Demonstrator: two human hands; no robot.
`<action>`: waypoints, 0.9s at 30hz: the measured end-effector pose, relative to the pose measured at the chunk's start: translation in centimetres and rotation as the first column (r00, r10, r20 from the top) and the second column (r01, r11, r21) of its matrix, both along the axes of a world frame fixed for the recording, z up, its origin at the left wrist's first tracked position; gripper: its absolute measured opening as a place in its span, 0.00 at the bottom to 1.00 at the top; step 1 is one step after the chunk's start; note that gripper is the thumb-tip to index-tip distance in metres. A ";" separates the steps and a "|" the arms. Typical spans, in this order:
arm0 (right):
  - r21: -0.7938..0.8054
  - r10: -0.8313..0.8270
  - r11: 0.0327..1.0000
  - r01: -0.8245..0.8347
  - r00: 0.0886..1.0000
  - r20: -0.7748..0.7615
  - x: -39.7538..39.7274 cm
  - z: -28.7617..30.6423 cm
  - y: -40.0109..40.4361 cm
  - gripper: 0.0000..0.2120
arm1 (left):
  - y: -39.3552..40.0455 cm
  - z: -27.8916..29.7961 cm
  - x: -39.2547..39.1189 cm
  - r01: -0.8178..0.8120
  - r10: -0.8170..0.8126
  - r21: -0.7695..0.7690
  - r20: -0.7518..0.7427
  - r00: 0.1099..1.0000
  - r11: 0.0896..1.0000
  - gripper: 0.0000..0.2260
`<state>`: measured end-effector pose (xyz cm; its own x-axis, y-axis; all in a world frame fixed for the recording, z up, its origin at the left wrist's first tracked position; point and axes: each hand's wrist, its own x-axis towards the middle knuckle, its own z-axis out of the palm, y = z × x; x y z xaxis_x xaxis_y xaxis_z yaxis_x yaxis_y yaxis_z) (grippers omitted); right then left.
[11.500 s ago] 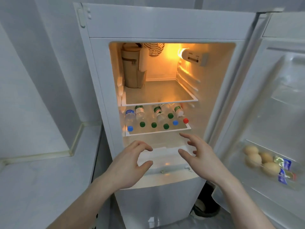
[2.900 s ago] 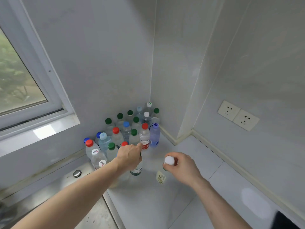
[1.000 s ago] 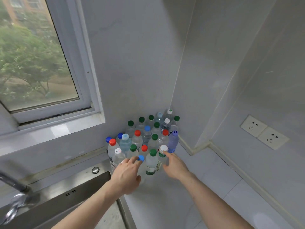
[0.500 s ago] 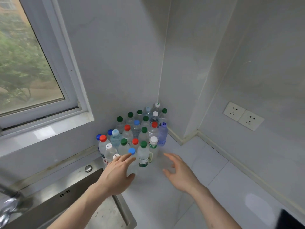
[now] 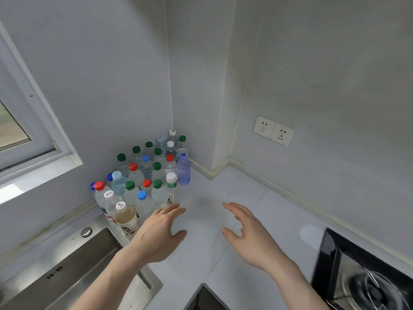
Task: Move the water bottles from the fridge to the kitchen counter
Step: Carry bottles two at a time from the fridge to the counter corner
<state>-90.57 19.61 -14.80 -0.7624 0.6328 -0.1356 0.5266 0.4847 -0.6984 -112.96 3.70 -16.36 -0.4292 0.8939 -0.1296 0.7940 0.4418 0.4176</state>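
Both hands empty above the table, bottles parked in the corner.

The water bottles [image 5: 147, 175] stand upright, packed together just behind the sink [image 5: 67, 265]. The left hand [image 5: 156, 238] and right hand [image 5: 248, 233] hover beside them, fingers spread, holding nothing. The fridge is out of view, so any remaining bottles cannot be judged.

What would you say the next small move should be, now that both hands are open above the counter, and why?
Probably draw both hands back and turn toward the fridge for another load. The left hand and right hand are open and hold nothing, hovering over the counter, while the water bottles stand upright, clustered in the corner beside the sink. Nothing there appears to need adjusting.
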 end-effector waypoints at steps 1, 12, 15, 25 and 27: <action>-0.008 -0.037 0.999 0.037 0.999 -0.012 1.9 0.3 -0.5 0.29 | 0.5 0.2 1.4 0.028 -0.028 0.005 0.008 1.000 1.000 0.29; -0.014 -0.382 0.923 0.384 0.920 0.091 24.1 -0.2 -8.7 0.31 | 1.8 0.1 18.8 0.432 -0.432 0.024 0.101 0.896 0.902 0.26; -0.020 -0.491 0.870 0.493 0.869 0.058 29.9 0.0 -11.8 0.30 | 1.4 0.2 24.9 0.534 -0.540 0.075 0.117 0.834 0.842 0.25; -0.008 -0.860 0.510 0.860 0.510 -0.032 48.9 2.4 -23.1 0.30 | 2.5 1.6 45.4 0.860 -0.884 0.208 0.118 0.451 0.467 0.22; 0.005 -0.913 0.404 0.915 0.404 -0.056 51.8 3.0 -25.4 0.29 | 3.1 2.4 49.3 0.909 -0.931 0.202 0.099 0.351 0.364 0.22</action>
